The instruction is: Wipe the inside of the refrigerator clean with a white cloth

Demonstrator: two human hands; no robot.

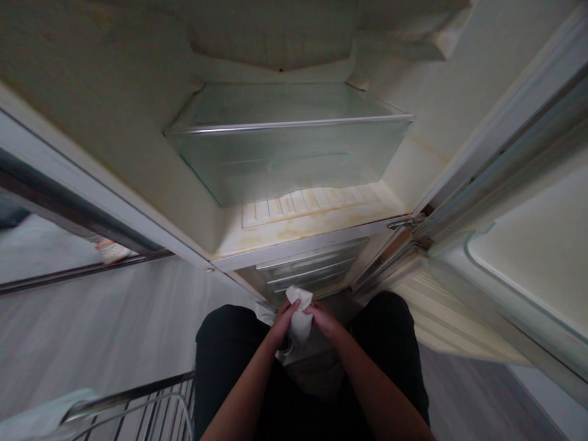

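Between my knees, low in front of the open refrigerator [294, 228], my left hand [283, 320] and my right hand [325, 319] both grip a crumpled white cloth [301, 323]. It could also be a paper wipe; I cannot tell for sure. The thumbs of both hands press on it from either side, and its lower part hangs down between them. Just beyond the hands is the lower compartment with ribbed drawer fronts [316, 266]. Above it, yellowish stains mark the ribbed floor of the upper compartment.
A glass shelf [289, 127] spans the upper compartment. The refrigerator doors [528, 245] stand open at right. A metal wire rack [151, 410] lies at lower left, by my leg. Beyond a dark floor track at left, part of another person's shoe [113, 251] shows.
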